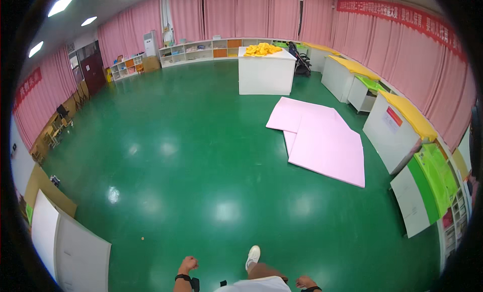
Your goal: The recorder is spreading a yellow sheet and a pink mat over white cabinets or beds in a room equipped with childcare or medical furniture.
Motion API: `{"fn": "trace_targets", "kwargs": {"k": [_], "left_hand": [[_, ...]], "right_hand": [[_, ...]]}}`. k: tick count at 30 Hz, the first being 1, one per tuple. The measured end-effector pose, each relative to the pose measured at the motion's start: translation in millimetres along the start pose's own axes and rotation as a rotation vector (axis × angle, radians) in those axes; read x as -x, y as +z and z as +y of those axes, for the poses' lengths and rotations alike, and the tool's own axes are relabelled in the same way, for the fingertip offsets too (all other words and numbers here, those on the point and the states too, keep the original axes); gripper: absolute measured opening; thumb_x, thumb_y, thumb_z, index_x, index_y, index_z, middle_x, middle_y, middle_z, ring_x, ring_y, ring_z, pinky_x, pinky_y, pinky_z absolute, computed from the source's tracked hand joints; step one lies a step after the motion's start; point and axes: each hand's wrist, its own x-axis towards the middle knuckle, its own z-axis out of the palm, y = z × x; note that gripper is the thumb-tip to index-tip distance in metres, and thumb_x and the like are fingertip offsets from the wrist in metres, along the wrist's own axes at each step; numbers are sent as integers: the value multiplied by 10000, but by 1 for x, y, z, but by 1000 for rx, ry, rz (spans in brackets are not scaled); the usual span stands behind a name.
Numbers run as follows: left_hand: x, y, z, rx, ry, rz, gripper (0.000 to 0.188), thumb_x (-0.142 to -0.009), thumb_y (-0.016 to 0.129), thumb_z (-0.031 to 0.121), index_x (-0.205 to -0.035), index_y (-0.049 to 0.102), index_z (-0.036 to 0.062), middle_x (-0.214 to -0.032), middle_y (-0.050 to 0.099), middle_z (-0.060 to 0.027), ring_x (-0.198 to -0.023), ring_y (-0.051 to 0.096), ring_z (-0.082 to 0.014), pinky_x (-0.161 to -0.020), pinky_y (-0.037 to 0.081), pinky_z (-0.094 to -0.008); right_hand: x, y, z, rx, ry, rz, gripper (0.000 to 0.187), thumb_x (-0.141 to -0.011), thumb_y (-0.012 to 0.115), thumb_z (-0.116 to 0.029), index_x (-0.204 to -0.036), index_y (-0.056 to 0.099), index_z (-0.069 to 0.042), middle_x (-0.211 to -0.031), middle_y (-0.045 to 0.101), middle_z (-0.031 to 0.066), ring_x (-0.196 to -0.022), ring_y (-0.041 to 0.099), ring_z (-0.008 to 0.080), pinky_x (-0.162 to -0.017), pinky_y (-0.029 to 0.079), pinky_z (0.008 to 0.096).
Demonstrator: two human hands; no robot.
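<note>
My left hand (188, 264) hangs at the lower edge with its fingers loosely curled. No object shows in it, and a dark band circles that wrist. To the right of my body, my right hand (305, 282) is also curled with nothing visible in it; part of it is cut off by the picture's edge. Both hands are low over the green floor (191, 141) and touch no furniture. One white shoe (253, 256) of mine is set forward between them. Ahead to the right, overlapping pale pink mats (327, 141) lie flat on the floor.
A white box-shaped table (266, 75) bears a heap of yellow cloth (262, 49); behind it stands a stroller (300, 60). White cabinets with yellow covers (410, 116) and a green-topped unit (422, 184) line the right. A white cabinet (83, 252) is near left. Low shelves (196, 49) run along the back.
</note>
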Motion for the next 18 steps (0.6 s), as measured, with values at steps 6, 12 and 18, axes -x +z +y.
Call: {"fn": "trace_targets", "kwargs": {"k": [6,12,18], "left_hand": [[-88,-14,80,304,-234,-94,157,-797,569,118,-859,585,-25,-733,644,-145,-597,623,-198,-521,516,-308],[-220,-30,73,-25,284,-181,204,-823,535,167,-844,573,-32,-752,643,-201,-615,641,-235,-487,512,-321],[-288,-56,244,173,-404,-183,277,-852,516,221,-784,549,-46,-712,611,-228,-589,611,-239,-512,502,-339]], "right_hand": [[-137,-184,-11,-412,483,-36,189,-821,502,-191,-800,624,-49,-769,654,82,-667,631,178,-615,518,330],[-313,-353,2,22,264,-21,197,-786,531,-197,-813,627,-27,-748,649,93,-635,615,196,-583,498,362],[-475,-523,-53,-540,614,218,221,-771,557,-200,-835,624,1,-771,651,112,-642,613,204,-556,486,355]]}}
